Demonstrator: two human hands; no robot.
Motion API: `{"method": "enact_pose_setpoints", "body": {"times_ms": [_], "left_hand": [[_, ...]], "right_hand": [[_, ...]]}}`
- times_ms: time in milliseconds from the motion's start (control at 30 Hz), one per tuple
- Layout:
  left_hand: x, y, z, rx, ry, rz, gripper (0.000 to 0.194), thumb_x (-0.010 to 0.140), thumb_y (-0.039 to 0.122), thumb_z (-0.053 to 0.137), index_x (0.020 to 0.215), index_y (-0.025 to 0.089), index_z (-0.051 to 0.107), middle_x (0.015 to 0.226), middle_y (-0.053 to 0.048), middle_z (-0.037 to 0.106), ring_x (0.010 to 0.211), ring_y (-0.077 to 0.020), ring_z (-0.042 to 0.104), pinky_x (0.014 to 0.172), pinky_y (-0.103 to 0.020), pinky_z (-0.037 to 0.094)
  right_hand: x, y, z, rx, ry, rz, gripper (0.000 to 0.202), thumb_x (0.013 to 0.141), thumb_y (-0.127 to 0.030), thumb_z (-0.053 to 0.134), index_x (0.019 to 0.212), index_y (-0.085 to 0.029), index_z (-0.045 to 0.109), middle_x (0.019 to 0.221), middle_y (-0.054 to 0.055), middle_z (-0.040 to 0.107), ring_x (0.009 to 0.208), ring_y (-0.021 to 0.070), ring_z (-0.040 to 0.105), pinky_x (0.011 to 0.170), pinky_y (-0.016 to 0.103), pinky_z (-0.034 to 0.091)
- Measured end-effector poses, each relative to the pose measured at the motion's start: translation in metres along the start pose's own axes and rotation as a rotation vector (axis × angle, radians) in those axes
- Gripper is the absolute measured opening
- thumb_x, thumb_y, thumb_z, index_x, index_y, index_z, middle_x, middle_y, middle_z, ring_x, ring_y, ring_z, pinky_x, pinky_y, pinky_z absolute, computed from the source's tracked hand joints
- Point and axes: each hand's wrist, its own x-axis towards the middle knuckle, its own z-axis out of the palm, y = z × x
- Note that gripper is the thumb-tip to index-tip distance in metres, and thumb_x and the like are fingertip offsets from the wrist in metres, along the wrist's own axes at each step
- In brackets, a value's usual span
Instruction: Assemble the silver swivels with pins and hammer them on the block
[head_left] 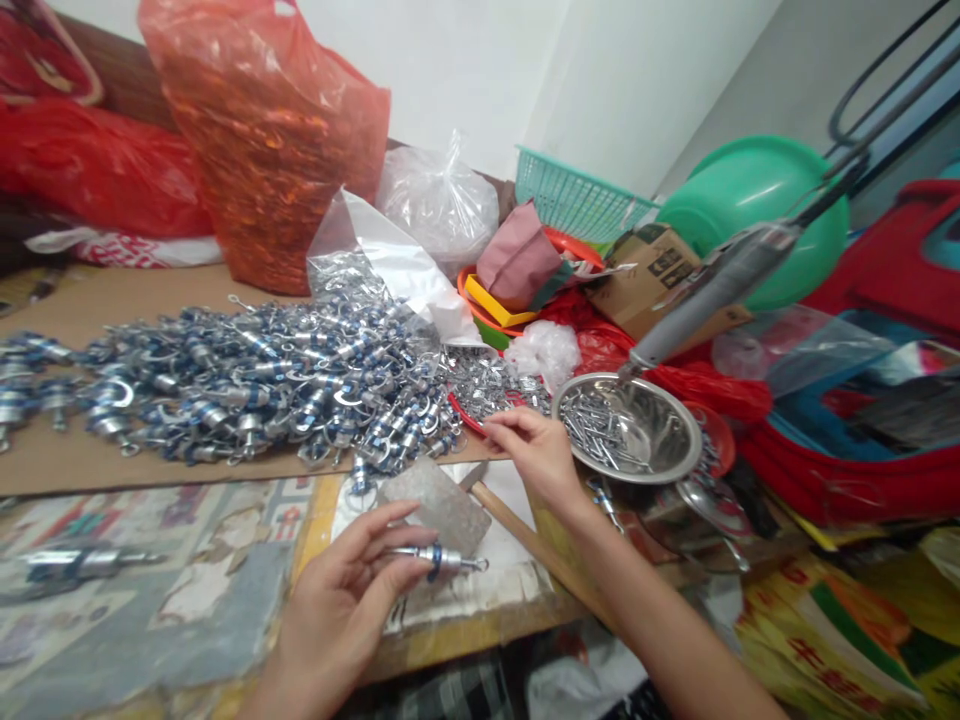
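A silver and blue metal fitting [442,560] with a small ring at its right end is held between the thumb and fingers of my left hand [360,580], over the table's front part. Beneath it lies a grey stone block [439,505]. My right hand [536,450] is pinched at the edge of a red tray of small metal pieces [499,385]; what its fingertips hold is too small to make out. Just right of it stands a steel bowl [675,430] with metal pins in it. A hammer [536,540] with a wooden handle lies under my right forearm.
A large heap of similar fittings [262,375] covers the cardboard at the left. An orange-filled bag [277,150] stands behind it. Another fitting [82,565] lies at the left front. A grey-handled tool [720,285] leans over the bowl; a green basin [757,210] is behind.
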Motion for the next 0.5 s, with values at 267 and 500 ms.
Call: {"method": "enact_pose_setpoints", "body": {"times_ms": [267, 500], "left_hand": [[-0.007, 0.001, 0.004, -0.001, 0.038, 0.09, 0.047, 0.068, 0.026, 0.065, 0.114, 0.023, 0.055, 0.083, -0.001, 0.075, 0.075, -0.0169, 0.07, 0.067, -0.02, 0.056], [-0.018, 0.015, 0.008, 0.143, 0.117, 0.113, 0.039, 0.067, 0.026, 0.064, 0.106, 0.024, 0.064, 0.084, -0.001, 0.076, 0.065, -0.0185, 0.07, 0.069, -0.027, 0.056]], "right_hand": [[-0.068, -0.064, -0.003, 0.503, -0.198, -0.171, 0.02, 0.074, -0.004, 0.056, 0.076, -0.018, 0.071, 0.074, 0.004, 0.069, 0.069, 0.0132, 0.063, 0.065, 0.024, 0.05], [-0.073, -0.064, -0.003, 0.651, -0.201, 0.093, 0.014, 0.065, -0.006, 0.066, 0.072, -0.019, 0.066, 0.072, 0.001, 0.069, 0.07, 0.0147, 0.065, 0.067, 0.024, 0.051]]}}
